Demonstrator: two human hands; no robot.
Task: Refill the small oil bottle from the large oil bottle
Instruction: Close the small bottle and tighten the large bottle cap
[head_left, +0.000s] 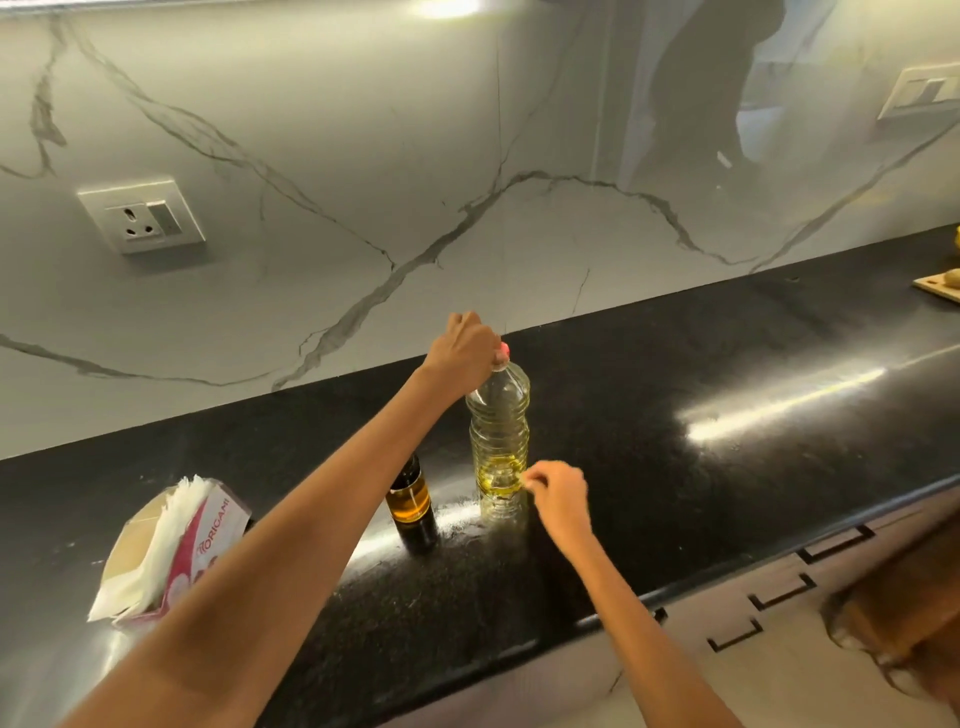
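Large oil bottle (500, 436) stands upright on the black counter (675, 415), a little yellow oil low inside. Left hand (465, 353) has its fingers curled round the pink cap (503, 351) at the top. Right hand (558, 493) touches the bottle's lower side with loosely bent fingertips. Small dark oil bottle (413, 506) stands just left of those fingertips, beside the big bottle.

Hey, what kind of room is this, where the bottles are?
Most likely a home kitchen: a black stone countertop against a marble-look backsplash with a wall socket, and a large oil bottle and a small oil bottle standing on it.
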